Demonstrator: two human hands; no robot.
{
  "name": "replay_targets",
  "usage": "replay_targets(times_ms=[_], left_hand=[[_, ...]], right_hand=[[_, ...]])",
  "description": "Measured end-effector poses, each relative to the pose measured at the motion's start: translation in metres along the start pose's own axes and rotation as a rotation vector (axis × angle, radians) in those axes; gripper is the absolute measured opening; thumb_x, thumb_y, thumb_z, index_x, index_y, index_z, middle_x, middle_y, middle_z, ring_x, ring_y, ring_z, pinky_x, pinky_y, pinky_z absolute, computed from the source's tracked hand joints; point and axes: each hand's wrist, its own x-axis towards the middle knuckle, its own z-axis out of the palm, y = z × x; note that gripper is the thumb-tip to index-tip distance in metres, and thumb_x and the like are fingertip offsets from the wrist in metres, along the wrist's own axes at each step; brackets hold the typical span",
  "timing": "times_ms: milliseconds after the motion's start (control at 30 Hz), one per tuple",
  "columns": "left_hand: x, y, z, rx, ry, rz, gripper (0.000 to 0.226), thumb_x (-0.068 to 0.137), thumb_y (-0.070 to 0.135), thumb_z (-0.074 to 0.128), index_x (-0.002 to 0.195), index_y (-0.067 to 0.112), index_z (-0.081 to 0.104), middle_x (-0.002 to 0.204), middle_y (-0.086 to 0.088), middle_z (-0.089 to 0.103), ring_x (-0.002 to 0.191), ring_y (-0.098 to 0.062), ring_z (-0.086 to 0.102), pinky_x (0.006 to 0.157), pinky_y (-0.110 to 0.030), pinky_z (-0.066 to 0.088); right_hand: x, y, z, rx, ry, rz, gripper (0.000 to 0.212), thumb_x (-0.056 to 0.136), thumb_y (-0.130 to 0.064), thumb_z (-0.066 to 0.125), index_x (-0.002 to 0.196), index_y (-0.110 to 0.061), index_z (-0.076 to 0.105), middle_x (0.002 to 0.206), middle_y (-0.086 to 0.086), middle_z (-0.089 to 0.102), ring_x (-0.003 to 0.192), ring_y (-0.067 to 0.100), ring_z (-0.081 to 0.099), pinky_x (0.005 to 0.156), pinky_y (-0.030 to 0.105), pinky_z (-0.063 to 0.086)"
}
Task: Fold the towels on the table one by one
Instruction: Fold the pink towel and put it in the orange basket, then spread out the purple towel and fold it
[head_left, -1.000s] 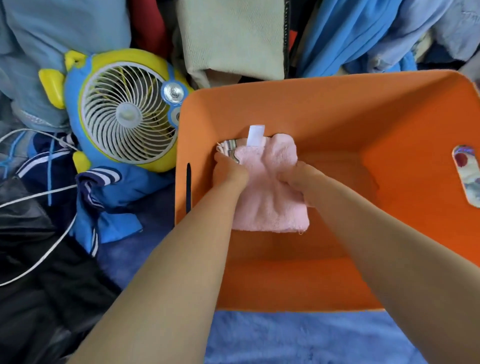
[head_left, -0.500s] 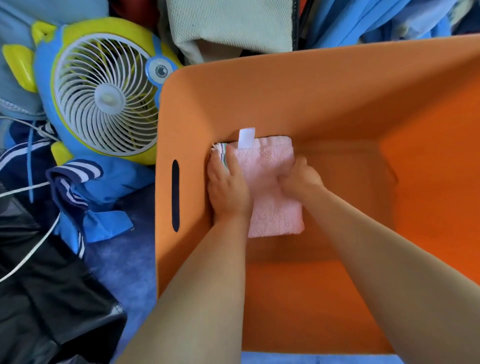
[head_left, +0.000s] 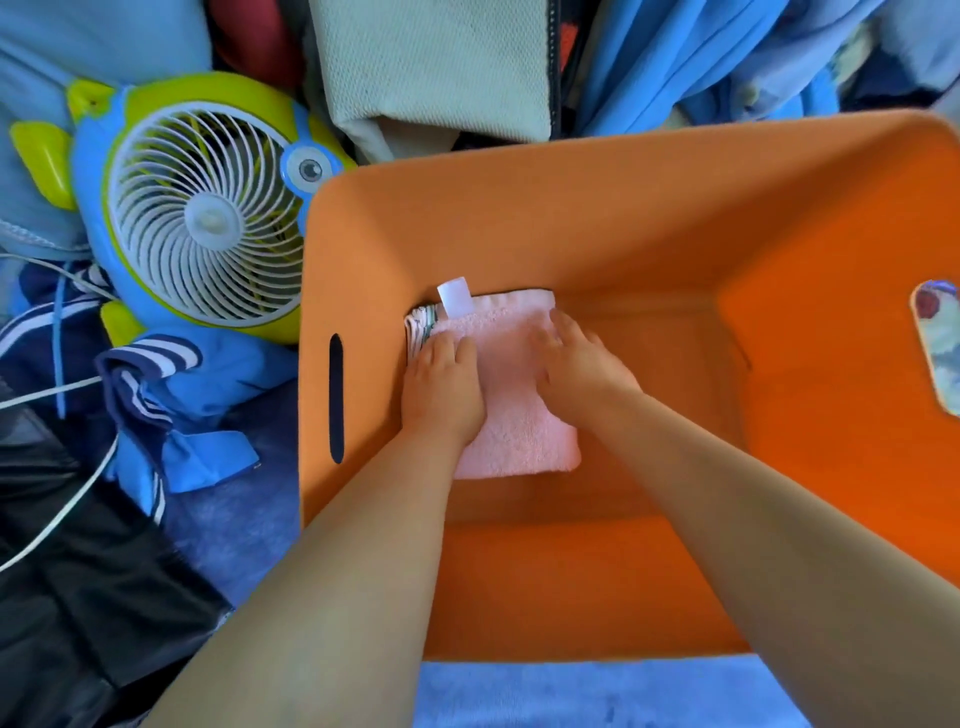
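Head view: folded pink towel (head_left: 519, 410) in orange bin (head_left: 649, 208), far-left corner.
Left hand (head_left: 441, 389), right hand (head_left: 582, 364) flat, fingers spread, gripping nothing; advisable: press evenly, keep edges squared against bin wall.

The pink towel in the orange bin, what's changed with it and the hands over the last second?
Both hands went from gripping to flat. The left hand and right hand had pinched the pink towel's far edge, which was bunched; now they lie open on it and it is smooth. The towel stayed in the far left corner of the orange bin, on the patterned cloth, white tag at its far edge.
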Motion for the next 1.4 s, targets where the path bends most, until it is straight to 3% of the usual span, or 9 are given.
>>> replay_targets(times_ms=[133,233,533,833,1067,1400], left_hand=[[-0.015,0.010,-0.043,0.121,-0.001,0.039,0.025,0.085,0.008,0.045,0.110,0.006,0.049,0.127,-0.011,0.045,0.120,-0.029,0.040,0.092,-0.038,0.035],[-0.039,0.024,-0.083,0.167,0.042,0.050,0.025,0.087,0.008,0.043,0.111,0.004,0.050,0.126,-0.011,0.047,0.118,-0.029,0.040,0.088,-0.038,0.037],[-0.159,0.078,-0.178,0.257,0.212,0.086,0.026,0.088,0.007,0.045,0.112,0.006,0.055,0.122,-0.012,0.049,0.118,-0.030,0.040,0.087,-0.037,0.037],[-0.314,0.148,-0.260,0.300,0.364,0.170,0.031,0.088,0.011,0.046,0.118,0.011,0.053,0.126,-0.010,0.048,0.121,-0.029,0.038,0.094,-0.038,0.035],[-0.443,0.203,-0.297,0.358,0.408,0.330,0.030,0.091,0.016,0.042,0.119,0.012,0.053,0.127,-0.010,0.047,0.123,-0.029,0.036,0.097,-0.039,0.033],[-0.640,0.317,-0.270,0.433,0.380,0.790,0.035,0.089,0.013,0.041,0.121,0.011,0.055,0.130,-0.013,0.052,0.120,-0.032,0.047,0.093,-0.036,0.040]], right_hand=[[-0.036,0.002,-0.032,-0.099,0.048,-0.049,0.053,0.093,-0.014,0.037,0.142,-0.022,0.022,0.155,0.000,0.005,0.142,0.023,0.007,0.109,0.041,0.028],[-0.075,0.002,-0.063,-0.097,0.149,-0.074,0.051,0.092,-0.011,0.038,0.141,-0.020,0.026,0.155,0.000,0.011,0.143,0.022,0.008,0.112,0.040,0.024],[-0.220,-0.013,-0.131,-0.143,0.401,-0.215,0.047,0.093,-0.017,0.039,0.140,-0.016,0.031,0.153,0.005,0.019,0.142,0.024,0.010,0.113,0.041,0.018],[-0.401,-0.017,-0.149,-0.245,0.593,-0.254,0.044,0.092,-0.016,0.039,0.135,-0.016,0.036,0.147,0.004,0.029,0.137,0.023,0.020,0.108,0.041,0.023],[-0.566,-0.014,-0.145,-0.250,0.825,-0.076,0.041,0.092,-0.016,0.038,0.133,-0.015,0.040,0.142,0.004,0.038,0.132,0.024,0.030,0.104,0.039,0.029],[-0.829,0.042,-0.060,-0.151,1.058,0.416,0.035,0.091,-0.020,0.043,0.125,-0.014,0.048,0.134,0.006,0.048,0.127,0.024,0.037,0.102,0.036,0.032]])
